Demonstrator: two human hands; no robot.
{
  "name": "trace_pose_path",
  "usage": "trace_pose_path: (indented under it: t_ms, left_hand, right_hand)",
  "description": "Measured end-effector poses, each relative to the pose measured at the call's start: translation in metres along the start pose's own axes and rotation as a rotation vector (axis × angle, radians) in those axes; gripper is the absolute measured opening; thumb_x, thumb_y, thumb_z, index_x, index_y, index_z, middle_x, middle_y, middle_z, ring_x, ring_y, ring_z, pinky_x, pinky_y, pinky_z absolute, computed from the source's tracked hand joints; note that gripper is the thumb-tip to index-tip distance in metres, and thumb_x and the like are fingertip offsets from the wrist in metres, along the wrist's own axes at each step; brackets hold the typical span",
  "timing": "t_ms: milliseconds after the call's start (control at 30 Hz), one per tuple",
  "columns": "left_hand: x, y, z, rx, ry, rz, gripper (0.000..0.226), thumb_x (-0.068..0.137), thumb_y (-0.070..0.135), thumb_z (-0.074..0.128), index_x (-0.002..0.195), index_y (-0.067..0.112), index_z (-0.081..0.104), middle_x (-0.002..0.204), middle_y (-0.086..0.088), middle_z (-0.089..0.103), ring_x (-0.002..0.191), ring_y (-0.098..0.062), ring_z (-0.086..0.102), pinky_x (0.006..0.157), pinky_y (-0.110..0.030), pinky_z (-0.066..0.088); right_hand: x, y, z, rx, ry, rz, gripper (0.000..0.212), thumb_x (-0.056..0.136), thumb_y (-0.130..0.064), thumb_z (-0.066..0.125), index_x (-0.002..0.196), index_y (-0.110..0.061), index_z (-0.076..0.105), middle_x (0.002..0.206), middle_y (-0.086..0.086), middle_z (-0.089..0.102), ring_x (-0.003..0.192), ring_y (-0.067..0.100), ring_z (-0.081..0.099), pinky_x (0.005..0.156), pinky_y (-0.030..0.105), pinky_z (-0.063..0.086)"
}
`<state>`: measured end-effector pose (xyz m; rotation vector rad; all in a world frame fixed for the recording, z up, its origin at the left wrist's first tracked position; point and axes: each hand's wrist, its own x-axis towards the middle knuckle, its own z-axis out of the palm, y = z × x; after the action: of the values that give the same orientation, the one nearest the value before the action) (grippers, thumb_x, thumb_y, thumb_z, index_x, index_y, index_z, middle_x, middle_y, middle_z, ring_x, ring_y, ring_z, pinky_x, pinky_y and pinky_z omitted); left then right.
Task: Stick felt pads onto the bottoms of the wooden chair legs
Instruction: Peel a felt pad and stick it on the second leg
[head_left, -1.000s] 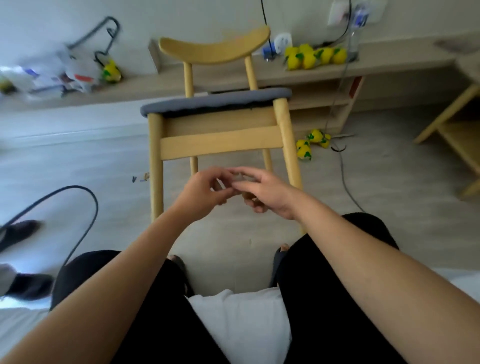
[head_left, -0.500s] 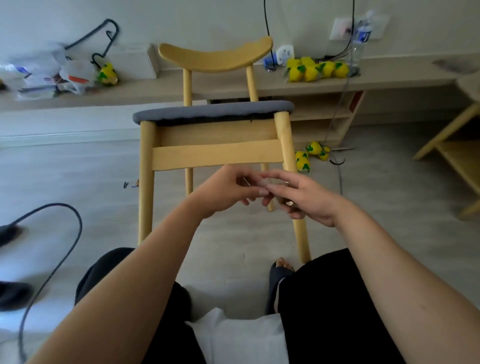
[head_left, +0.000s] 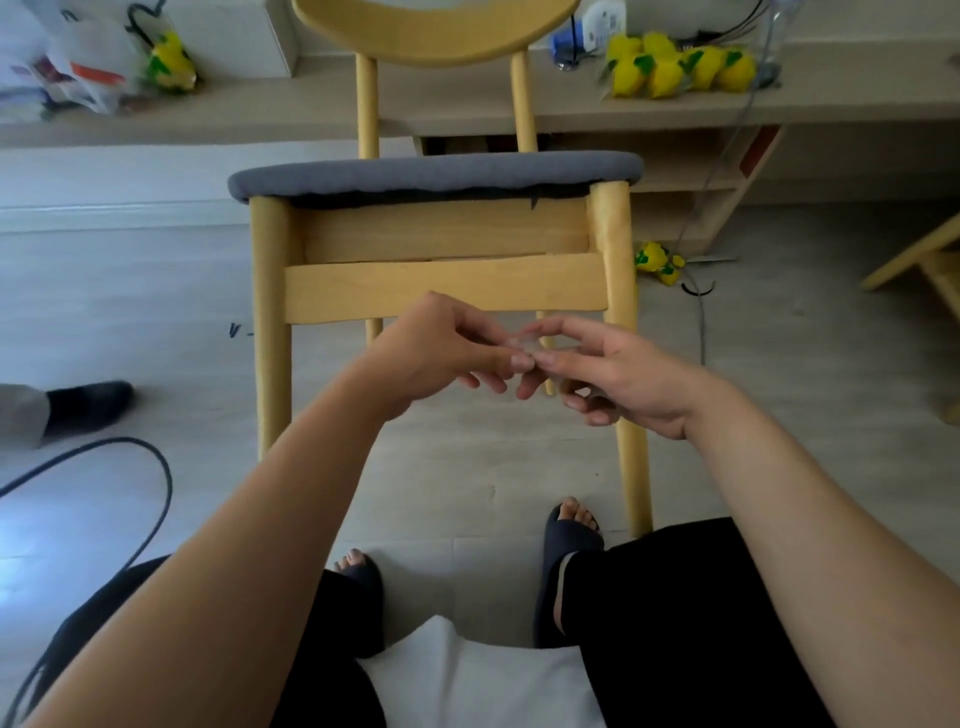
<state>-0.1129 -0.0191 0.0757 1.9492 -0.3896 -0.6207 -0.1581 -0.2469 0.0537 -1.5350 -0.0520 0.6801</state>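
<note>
- Head view: my left grip (head_left: 441, 353) and right grip (head_left: 623, 379) meet fingertip to fingertip in front of me, and between them they pinch a small pale piece (head_left: 521, 343)
- I take it for a felt pad or its backing, but it is too small and blurred to say which
- Thumb and forefinger of each grip close on that piece, and the other fingers curl loosely beneath
- The wooden chair (head_left: 447, 283) stands upright just beyond both grips, its front rail right behind my knuckles
- The right front leg (head_left: 635, 467) runs down past the right grip to the floor (head_left: 130, 291), and the left front leg (head_left: 270, 338) stands well out beyond my left grip
- The leg bottoms sit against the floor or are hidden by my arm, so I cannot tell whether any carries a pad
- My judgement: I am readying one pad, and the chair has yet to be tipped so that a bare leg end comes within reach of the grips, so most of the job lies ahead
</note>
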Motion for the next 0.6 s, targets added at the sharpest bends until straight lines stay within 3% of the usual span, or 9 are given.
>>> trace_pose_path:
  t_ms: [167,333,500,600]
  left_hand:
    - [-0.006,0.005,0.005,0.055,-0.101,-0.057,0.022,0.082,0.028,0.083,0.095,0.011,0.079,0.084,-0.003,0.079,0.08,-0.015,0.076,0.08,-0.034,0.061]
    - [-0.015,0.016,0.006,0.065,-0.212,0.022,0.022,0.084,0.023,0.081,0.101,0.009,0.076,0.089,-0.008,0.077,0.083,-0.017,0.073,0.083,-0.032,0.059]
    - [-0.019,0.023,0.005,0.01,-0.115,0.121,0.034,0.072,0.037,0.083,0.093,0.011,0.079,0.088,-0.01,0.077,0.086,-0.029,0.072,0.086,-0.045,0.06]
    - [-0.022,0.024,0.006,0.007,-0.065,0.16,0.029,0.069,0.039,0.083,0.088,0.017,0.08,0.083,-0.004,0.078,0.078,-0.02,0.072,0.079,-0.035,0.063]
  right_hand:
    - [-0.007,0.005,-0.001,-0.019,-0.044,0.052,0.041,0.09,-0.042,0.072,0.128,-0.03,0.059,0.102,0.011,0.077,0.059,0.011,0.047,0.045,0.019,0.036]
    - [-0.019,0.003,-0.006,0.03,-0.143,0.032,0.035,0.092,-0.035,0.07,0.124,-0.02,0.066,0.095,0.017,0.072,0.056,0.013,0.044,0.04,0.02,0.032]
    - [-0.021,-0.003,-0.007,0.166,-0.26,0.032,0.033,0.099,-0.03,0.06,0.12,-0.005,0.059,0.083,0.014,0.062,0.049,0.009,0.042,0.037,0.018,0.033]
    - [-0.02,-0.004,-0.007,0.237,-0.352,0.058,0.027,0.103,-0.028,0.054,0.119,-0.007,0.055,0.08,0.014,0.056,0.045,0.008,0.041,0.035,0.017,0.034]
